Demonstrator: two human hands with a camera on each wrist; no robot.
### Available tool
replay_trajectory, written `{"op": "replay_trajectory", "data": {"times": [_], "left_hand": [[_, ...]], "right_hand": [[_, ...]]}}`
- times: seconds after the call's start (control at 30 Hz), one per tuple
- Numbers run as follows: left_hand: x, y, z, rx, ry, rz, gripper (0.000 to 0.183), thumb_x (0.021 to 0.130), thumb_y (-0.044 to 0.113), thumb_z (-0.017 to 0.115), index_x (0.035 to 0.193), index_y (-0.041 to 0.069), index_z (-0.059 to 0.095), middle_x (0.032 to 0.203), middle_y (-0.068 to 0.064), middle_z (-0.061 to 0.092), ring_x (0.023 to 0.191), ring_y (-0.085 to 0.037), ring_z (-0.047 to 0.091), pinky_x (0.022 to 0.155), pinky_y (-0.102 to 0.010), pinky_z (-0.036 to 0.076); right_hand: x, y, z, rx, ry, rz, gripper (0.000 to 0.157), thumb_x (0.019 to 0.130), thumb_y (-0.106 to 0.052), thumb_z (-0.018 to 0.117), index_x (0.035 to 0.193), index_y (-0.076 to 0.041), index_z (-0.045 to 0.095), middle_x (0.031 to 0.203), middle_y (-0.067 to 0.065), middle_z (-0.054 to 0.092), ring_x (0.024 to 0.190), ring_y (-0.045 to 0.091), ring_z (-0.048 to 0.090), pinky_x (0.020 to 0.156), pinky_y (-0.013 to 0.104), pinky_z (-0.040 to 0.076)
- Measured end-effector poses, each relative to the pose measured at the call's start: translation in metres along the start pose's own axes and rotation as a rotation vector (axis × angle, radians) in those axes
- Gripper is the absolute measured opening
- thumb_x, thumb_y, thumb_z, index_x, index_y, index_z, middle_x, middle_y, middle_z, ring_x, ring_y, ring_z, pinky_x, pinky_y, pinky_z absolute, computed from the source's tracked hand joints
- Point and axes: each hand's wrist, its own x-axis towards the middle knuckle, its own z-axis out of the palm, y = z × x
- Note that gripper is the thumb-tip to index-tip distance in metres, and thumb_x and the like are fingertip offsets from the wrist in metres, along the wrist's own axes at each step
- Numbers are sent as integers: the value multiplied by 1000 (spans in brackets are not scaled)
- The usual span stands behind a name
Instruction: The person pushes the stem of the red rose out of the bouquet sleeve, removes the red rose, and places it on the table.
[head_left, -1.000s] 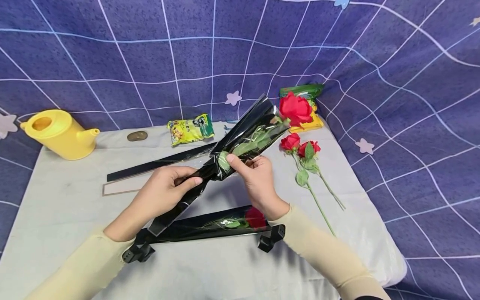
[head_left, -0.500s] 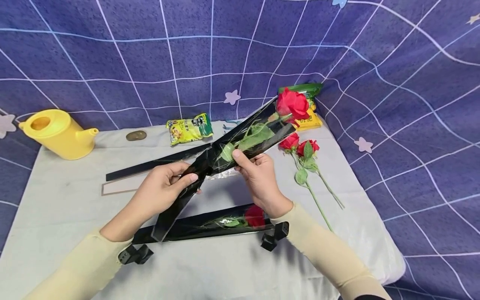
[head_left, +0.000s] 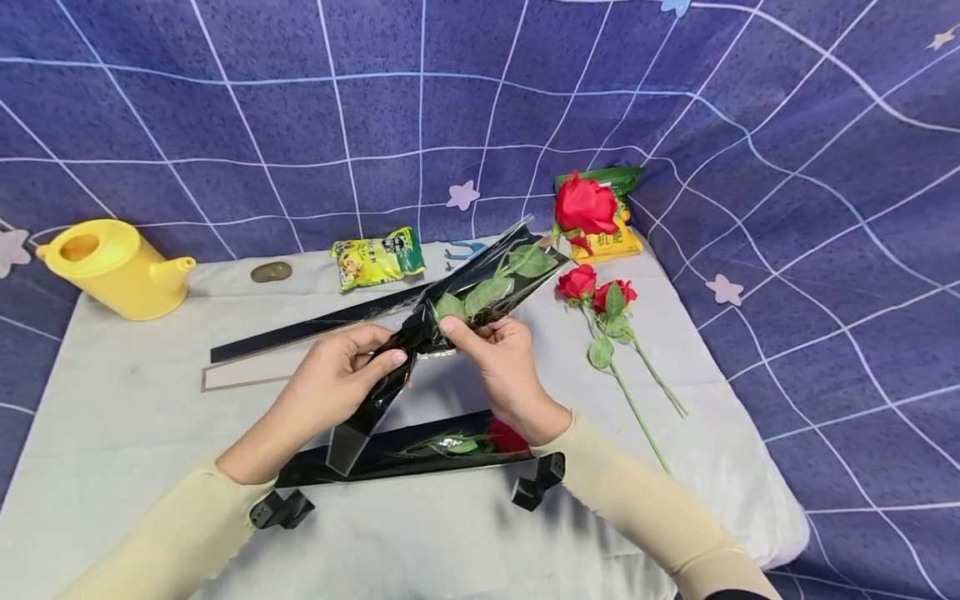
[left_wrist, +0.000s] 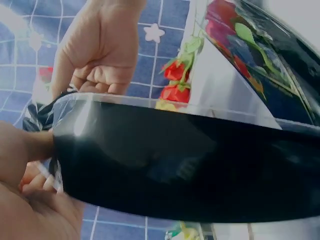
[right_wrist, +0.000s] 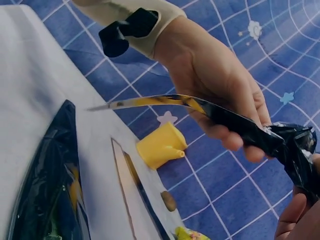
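Tablecloth [head_left: 112, 417] beneath curled fingers [head_left: 382, 365] (both hands [head_left: 326, 375] [head_left: 510, 371]) round black wrapper [head_left: 422, 327]

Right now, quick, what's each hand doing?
Left hand: closed, holding the shiny black plastic sleeve below its crumpled middle.
Right hand: closed, pinching that sleeve above the crumple, beside oval green leaves.

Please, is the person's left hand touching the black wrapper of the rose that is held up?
Touching. The head view shows the left hand gripping the black wrapper, with its thumb lying on the wrapper's narrow part.
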Motion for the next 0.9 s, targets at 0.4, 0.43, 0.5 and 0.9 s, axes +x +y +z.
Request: {"op": "replay_trajectory", "data": {"times": [0.4, 0.43, 0.5, 0.9], "left_hand": [[-7, -6, -24, 250, -76, 42, 28, 84, 32, 70, 109, 20, 68, 100, 8, 67, 83, -6, 63, 67, -26, 50], [-8, -7, -25, 260, -79, 42, 28, 84, 32, 70, 110, 20, 68, 101, 8, 67, 85, -5, 63, 69, -26, 50], [-9, -8, -28, 281, -85, 48, 28, 84, 33, 70, 109, 21, 68, 100, 9, 67, 84, -5, 63, 70, -26, 50], [-9, -4, -43, 340, -143, 63, 14, 86, 31, 68, 99, 26, 66, 87, 13, 67, 67, -7, 57, 64, -27, 45]], "right_hand": [[14, -12, -16, 26, -40, -22, 14, 80, -15, 75, 80, -7, 64, 73, 5, 58, 64, 13, 50, 58, 26, 43], [16, -14, -17, 45, -39, -30, 13, 80, -13, 75, 81, -7, 64, 73, 5, 57, 63, 13, 49, 58, 25, 43], [19, -17, -19, 68, -32, -36, 12, 81, -11, 74, 82, -7, 63, 72, 4, 55, 63, 13, 48, 58, 25, 42], [26, -22, -19, 193, -21, 81, 16, 84, -15, 72, 95, -6, 64, 88, 5, 62, 72, 13, 54, 62, 25, 43]]}}
